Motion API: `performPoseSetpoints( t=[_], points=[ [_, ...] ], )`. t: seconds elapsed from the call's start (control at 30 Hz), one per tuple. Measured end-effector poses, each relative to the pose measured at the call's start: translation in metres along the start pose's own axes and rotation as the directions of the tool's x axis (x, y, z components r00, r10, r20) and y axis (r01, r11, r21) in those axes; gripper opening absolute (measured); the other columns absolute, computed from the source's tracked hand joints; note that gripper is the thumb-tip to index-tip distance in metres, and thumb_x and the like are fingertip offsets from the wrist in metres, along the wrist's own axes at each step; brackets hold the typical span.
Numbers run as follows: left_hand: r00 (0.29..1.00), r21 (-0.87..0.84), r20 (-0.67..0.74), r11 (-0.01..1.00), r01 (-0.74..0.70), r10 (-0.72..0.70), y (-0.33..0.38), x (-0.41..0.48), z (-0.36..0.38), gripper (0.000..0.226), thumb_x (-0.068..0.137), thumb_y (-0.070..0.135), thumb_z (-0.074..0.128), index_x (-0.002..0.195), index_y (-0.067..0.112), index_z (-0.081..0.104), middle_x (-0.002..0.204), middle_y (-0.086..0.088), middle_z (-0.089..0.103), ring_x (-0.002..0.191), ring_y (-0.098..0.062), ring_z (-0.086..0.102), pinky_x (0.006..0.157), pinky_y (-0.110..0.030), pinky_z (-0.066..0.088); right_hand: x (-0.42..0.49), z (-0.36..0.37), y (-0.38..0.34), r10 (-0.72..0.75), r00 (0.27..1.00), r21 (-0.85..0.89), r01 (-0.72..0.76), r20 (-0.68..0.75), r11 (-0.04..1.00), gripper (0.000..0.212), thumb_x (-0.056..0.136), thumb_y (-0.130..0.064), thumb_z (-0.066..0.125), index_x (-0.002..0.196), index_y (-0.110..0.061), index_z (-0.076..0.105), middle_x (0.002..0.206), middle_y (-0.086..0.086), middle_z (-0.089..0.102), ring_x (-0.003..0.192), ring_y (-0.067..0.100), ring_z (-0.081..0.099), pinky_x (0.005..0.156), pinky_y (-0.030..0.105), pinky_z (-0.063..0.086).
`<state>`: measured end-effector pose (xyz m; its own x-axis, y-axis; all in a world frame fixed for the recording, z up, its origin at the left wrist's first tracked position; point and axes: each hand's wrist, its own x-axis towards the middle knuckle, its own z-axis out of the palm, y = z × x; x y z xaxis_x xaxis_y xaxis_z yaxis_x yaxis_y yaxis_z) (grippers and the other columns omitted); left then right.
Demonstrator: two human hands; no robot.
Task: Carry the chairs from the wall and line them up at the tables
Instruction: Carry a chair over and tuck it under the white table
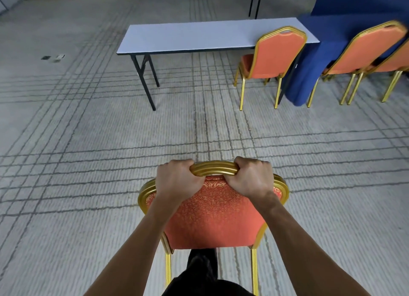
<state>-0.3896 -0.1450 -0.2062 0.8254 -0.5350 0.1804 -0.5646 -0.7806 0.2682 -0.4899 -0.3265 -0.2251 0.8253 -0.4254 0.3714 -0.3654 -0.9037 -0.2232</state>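
An orange banquet chair [212, 216] with a gold frame is right in front of me, its back toward me. My left hand [177, 179] and my right hand [251, 177] both grip the gold top rail of its backrest. Ahead stands a white folding table [199, 35] with black legs. One matching orange chair [273, 58] stands at the table's right end. Two more orange chairs [363, 54] stand to the right, at a table draped in blue cloth [332, 30].
Grey carpet with dark grid lines covers the floor between me and the white table. Black legs of another folding table [255, 1] show at the far back. My dark trouser leg [202, 267] is under the chair back. Floor sockets [53, 57] lie at left.
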Motion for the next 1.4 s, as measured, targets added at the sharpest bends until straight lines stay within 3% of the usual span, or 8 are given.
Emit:
performPoseSetpoints(
  t=[0.2,0.43,0.63,0.7,0.87,1.1,1.3,1.4],
  points=[
    [0.998,-0.027,0.013,0.998,-0.060,0.061,-0.013,0.132,0.033,0.034,0.069,0.050,0.063,0.059,0.021,0.048,0.051,0.004,0.054,0.052,-0.023,0.054,0.057,-0.029,0.036,0.115,0.048,0.023,0.028,0.999,-0.011,-0.029,-0.032,1.000,0.033,0.068,-0.050,0.057,0.059,-0.019,0.061,0.050,0.000,0.061,0.042,0.030,0.059,0.045,0.028,0.042],
    [0.995,-0.049,0.039,0.995,-0.089,0.091,-0.012,0.264,0.043,0.036,0.070,0.054,0.055,0.061,0.019,0.054,0.051,0.008,0.049,0.051,-0.017,0.047,0.057,-0.027,0.035,0.235,0.074,0.048,0.029,0.997,-0.014,-0.030,-0.065,0.999,0.032,0.069,-0.047,0.057,0.056,-0.018,0.057,0.047,0.000,0.057,0.040,0.028,0.056,0.042,0.027,0.041],
    [0.991,-0.096,0.005,0.987,-0.132,0.133,0.001,0.376,0.069,0.042,0.071,0.050,0.057,0.051,0.027,0.028,0.045,0.013,0.034,0.043,-0.012,0.037,0.052,-0.023,0.028,0.336,0.113,0.092,0.018,0.996,-0.008,-0.019,-0.090,1.000,0.032,0.066,-0.040,0.073,0.053,-0.018,0.053,0.043,-0.001,0.052,0.035,0.026,0.050,0.044,0.023,0.028],
    [0.991,-0.075,0.019,0.989,-0.130,0.132,0.008,0.418,0.081,0.043,0.073,0.047,0.060,0.051,0.027,0.030,0.044,0.012,0.036,0.041,-0.008,0.035,0.050,-0.022,0.026,0.373,0.129,0.111,0.021,0.995,-0.004,-0.022,-0.094,1.000,0.031,0.067,-0.041,0.071,0.053,-0.018,0.054,0.044,-0.002,0.052,0.036,0.027,0.050,0.046,0.022,0.028],
    [0.994,-0.045,0.104,0.998,-0.040,0.045,0.029,0.508,0.108,0.038,0.081,0.045,0.062,0.055,0.027,0.040,0.051,0.011,0.048,0.050,-0.011,0.048,0.058,-0.027,0.039,0.458,0.161,0.153,0.029,0.998,0.049,-0.026,-0.056,0.998,0.033,0.073,-0.046,0.057,0.053,-0.020,0.050,0.043,-0.005,0.049,0.035,0.022,0.047,0.046,0.022,0.028],
    [0.998,-0.072,0.068,0.997,-0.003,0.008,0.037,0.628,0.127,0.032,0.078,0.046,0.062,0.059,0.022,0.055,0.049,0.010,0.050,0.047,-0.010,0.049,0.055,-0.028,0.045,0.580,0.191,0.189,-0.014,0.997,0.100,0.021,-0.072,0.995,0.029,0.072,-0.042,0.053,0.053,-0.023,0.041,0.043,-0.010,0.034,0.036,0.016,0.027,0.044,0.020,0.028],
    [0.997,-0.080,0.081,0.997,-0.001,0.007,0.033,0.740,0.148,0.032,0.081,0.049,0.060,0.063,0.023,0.059,0.052,0.010,0.052,0.049,-0.012,0.051,0.057,-0.029,0.047,0.685,0.232,0.211,-0.057,0.998,0.098,0.060,-0.040,0.993,0.036,0.066,-0.027,0.067,0.055,-0.024,0.032,0.047,-0.012,0.025,0.036,0.015,0.027,0.047,0.019,0.019],
    [0.995,-0.077,0.101,0.997,0.011,-0.003,0.020,0.803,0.169,0.036,0.082,0.053,0.057,0.060,0.025,0.051,0.054,0.009,0.052,0.052,-0.016,0.052,0.058,-0.030,0.047,0.743,0.261,0.218,-0.048,0.999,0.079,0.050,-0.022,0.996,0.038,0.066,-0.028,0.070,0.056,-0.025,0.033,0.047,-0.012,0.027,0.036,0.014,0.028,0.047,0.018,0.015]
  ],
)
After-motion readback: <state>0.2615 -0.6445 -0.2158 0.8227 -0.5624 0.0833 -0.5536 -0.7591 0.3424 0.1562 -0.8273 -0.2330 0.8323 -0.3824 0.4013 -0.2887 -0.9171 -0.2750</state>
